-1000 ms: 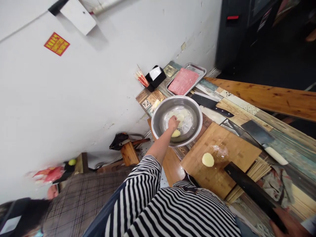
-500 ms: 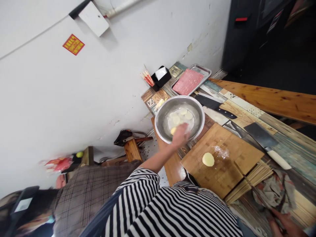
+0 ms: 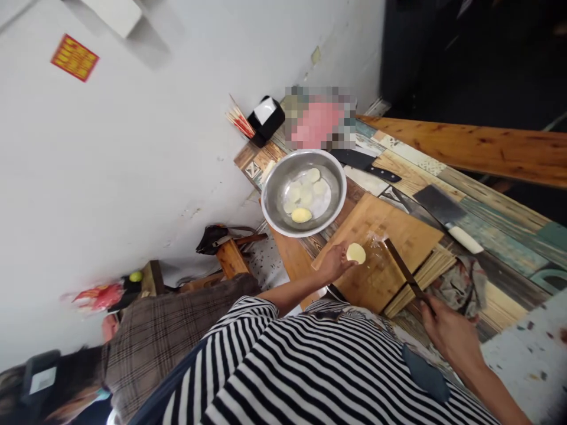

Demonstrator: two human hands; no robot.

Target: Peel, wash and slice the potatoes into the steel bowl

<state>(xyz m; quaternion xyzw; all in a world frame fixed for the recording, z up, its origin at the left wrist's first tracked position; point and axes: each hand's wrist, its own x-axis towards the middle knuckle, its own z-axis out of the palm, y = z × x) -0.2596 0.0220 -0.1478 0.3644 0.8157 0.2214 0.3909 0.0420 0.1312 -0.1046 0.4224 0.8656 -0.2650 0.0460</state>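
On the wooden cutting board (image 3: 410,227) lies a pale yellow, round-faced cut potato (image 3: 356,254). My left hand (image 3: 335,262) grips it by its left edge, thumb and fingers on either side. My right hand (image 3: 452,330) is closed round the handle of a knife (image 3: 405,268). The blade points up and left over the board, its tip to the right of the potato and apart from it. Beyond the board a steel bowl (image 3: 269,206) holds water with several pale potato slices (image 3: 305,193) and a yellower potato piece (image 3: 302,215).
Two cleavers, one black-handled (image 3: 354,158) and one white-handled (image 3: 443,206), lie behind the board. Bamboo skewers (image 3: 419,282) and a crumpled cloth (image 3: 465,286) sit at its right. A black box (image 3: 268,121) stands by the wall. A person in plaid (image 3: 172,330) is at my left.
My left hand has left the bowl and come to the potato on the board. My right hand has brought the knife up and left, over the board. The view has shifted.
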